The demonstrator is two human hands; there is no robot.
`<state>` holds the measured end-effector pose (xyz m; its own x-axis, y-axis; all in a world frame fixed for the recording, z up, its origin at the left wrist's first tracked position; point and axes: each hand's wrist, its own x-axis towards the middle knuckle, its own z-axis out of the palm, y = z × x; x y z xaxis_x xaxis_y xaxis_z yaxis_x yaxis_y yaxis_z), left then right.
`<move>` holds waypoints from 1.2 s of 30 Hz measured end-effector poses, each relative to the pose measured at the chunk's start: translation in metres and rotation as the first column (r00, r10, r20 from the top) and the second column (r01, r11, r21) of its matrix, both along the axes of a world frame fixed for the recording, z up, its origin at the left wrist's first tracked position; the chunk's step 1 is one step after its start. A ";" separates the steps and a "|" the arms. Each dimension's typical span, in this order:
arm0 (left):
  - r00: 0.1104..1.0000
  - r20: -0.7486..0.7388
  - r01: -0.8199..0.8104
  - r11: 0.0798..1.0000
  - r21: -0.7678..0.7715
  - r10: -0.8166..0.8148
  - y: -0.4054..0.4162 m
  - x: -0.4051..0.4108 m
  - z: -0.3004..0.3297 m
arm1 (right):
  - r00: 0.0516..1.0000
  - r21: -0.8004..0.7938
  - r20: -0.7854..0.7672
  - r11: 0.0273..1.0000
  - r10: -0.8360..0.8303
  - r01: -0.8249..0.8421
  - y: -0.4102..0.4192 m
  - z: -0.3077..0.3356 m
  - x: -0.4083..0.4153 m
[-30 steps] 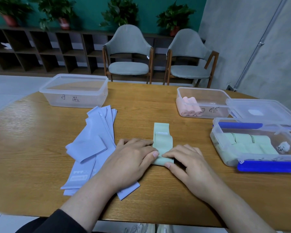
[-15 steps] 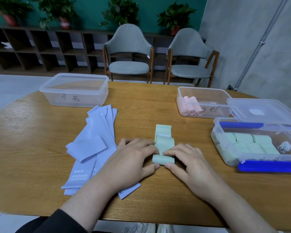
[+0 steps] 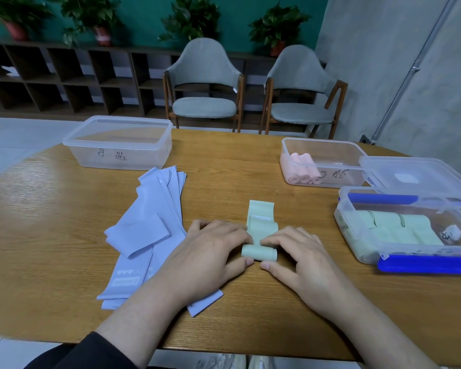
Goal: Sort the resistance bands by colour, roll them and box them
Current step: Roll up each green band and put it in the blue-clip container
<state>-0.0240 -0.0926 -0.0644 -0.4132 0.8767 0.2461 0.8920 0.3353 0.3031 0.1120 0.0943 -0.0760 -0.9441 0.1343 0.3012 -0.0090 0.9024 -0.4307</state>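
Here, toward the table's (image 3: 250,161) far left edge stands an empty clear box (image 3: 119,142) with the flat lilac bands (image 3: 155,222) fanned out before it. Near the front edge's middle, the left hand (image 3: 210,251) and right hand (image 3: 301,254) pinch the half-rolled green band (image 3: 260,235) between curled fingers and thumbs. The step in hand seems to be rolling; next likely comes rolling onward over the flat tail, keeping it tight, then carrying it to the green-filled box (image 3: 410,230) at the right edge, before the box of pink rolls (image 3: 322,162).
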 end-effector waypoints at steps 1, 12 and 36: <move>1.000 -0.001 0.001 1.000 0.003 -0.001 0.000 0.000 0.000 | 1.000 -0.002 -0.002 1.000 0.000 0.000 0.000 0.000 0.000; 1.000 -0.012 0.001 1.000 0.013 -0.001 -0.001 -0.001 -0.002 | 1.000 -0.001 0.009 1.000 -0.015 0.015 -0.001 0.001 0.000; 1.000 -0.023 0.010 0.999 0.049 -0.009 -0.001 -0.001 -0.003 | 1.000 0.000 0.005 1.000 -0.024 0.024 -0.002 0.003 0.001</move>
